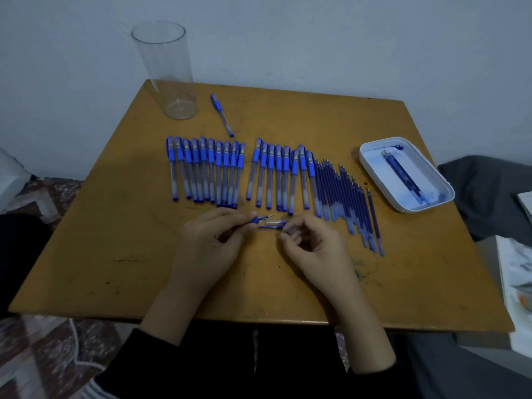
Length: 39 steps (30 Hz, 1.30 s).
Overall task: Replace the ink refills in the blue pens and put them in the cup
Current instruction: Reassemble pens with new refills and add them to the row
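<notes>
Fingers (pixel 243 218) of the left hand (pixel 211 243) pinch a blue plastic pen (pixel 256 219) near its tip, and the right hand (pixel 312 249) pinches a small clear-and-blue pen piece (pixel 276 224) just beside it (I cannot tell which part). Both are over the near middle of the yellow-brown table (pixel 129 249). Rows of capped blue pens (pixel 219 174) lie just beyond, thin blue refills (pixel 344 197) to their right. The tall clear cup (pixel 168 70) stands far left.
</notes>
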{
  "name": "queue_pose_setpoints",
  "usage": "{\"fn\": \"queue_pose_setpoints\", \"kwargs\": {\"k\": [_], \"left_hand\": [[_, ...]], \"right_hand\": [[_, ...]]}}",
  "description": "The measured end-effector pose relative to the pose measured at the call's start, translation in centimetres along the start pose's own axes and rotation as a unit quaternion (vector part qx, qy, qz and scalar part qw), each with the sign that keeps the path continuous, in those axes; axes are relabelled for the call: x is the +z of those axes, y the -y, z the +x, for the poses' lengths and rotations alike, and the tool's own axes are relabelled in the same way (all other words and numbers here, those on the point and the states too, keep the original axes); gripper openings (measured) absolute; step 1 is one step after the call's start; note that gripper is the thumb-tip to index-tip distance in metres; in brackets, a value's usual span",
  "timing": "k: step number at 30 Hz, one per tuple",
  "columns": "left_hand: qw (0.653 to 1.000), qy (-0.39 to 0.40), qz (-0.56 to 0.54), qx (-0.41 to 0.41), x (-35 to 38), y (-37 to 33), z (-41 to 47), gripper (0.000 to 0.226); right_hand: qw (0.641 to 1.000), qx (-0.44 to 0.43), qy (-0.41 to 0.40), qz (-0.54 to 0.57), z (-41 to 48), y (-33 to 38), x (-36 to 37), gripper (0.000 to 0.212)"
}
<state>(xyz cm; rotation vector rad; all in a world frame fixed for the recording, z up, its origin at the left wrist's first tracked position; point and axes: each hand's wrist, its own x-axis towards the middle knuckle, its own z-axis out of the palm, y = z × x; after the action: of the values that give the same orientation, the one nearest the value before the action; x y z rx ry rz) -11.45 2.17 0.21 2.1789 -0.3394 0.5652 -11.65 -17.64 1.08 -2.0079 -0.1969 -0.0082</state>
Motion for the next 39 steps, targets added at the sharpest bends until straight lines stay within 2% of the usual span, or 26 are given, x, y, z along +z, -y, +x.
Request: {"fn": "queue_pose_setpoints", "kwargs": {"k": [4, 8, 12, 18, 22, 27, 29, 31, 33, 35, 39], "left_hand": [[1.000, 0.006, 0.003, -0.003, 0.1, 0.1, 0.0, 0.022], [1.000, 0.012, 0.005, 0.001, 0.1, 0.1, 0.0, 0.022], [1.000, 0.016, 0.003, 0.009, 0.1, 0.1, 0.0, 0.024], [1.000, 0.012, 0.001, 0.019, 0.1, 0.0, 0.0, 0.025], [0.999, 0.025, -0.019, 0.038, 0.1, 0.1, -0.1, 0.022], [0.998, 0.027, -0.021, 0.052, 0.3, 0.2, -0.1, 0.021], [0.998, 0.009, -0.027, 0.047, 0.3, 0.3, -0.1, 0.021], [0.998, -0.013, -0.041, 0.037, 0.3, 0.4, -0.1, 0.020], [0.998, -0.024, -0.054, 0.033, 0.3, 0.3, -0.1, 0.020], [0.997, -0.024, -0.060, 0.030, 0.4, 0.1, 0.0, 0.021], [0.997, -0.030, -0.077, -0.002, 0.4, -0.6, 0.8, 0.023]], "right_hand": [[0.992, -0.054, 0.004, -0.110, 0.1, 0.1, 0.1, 0.012], [0.987, -0.083, -0.004, -0.137, 0.0, -0.1, 0.4, 0.013], [0.990, -0.075, -0.016, -0.115, -0.2, -0.2, 0.4, 0.022], [0.998, -0.033, -0.051, -0.002, -0.5, -0.6, 0.3, 0.023], [0.996, -0.051, -0.063, 0.026, -0.5, -0.3, 0.2, 0.032], [0.995, -0.068, -0.070, -0.001, -0.1, -0.1, 0.6, 0.011], [0.995, -0.039, -0.084, 0.048, -0.2, 0.2, 0.3, 0.010], [0.983, 0.001, -0.097, 0.153, -0.1, 0.7, -0.2, 0.009], [0.946, 0.025, -0.112, 0.302, 0.0, 1.4, -0.7, 0.008], [0.903, 0.029, -0.139, 0.404, 0.4, 2.0, -1.2, 0.011], [0.875, 0.000, -0.193, 0.445, 1.4, 2.5, -1.8, 0.018]]}}
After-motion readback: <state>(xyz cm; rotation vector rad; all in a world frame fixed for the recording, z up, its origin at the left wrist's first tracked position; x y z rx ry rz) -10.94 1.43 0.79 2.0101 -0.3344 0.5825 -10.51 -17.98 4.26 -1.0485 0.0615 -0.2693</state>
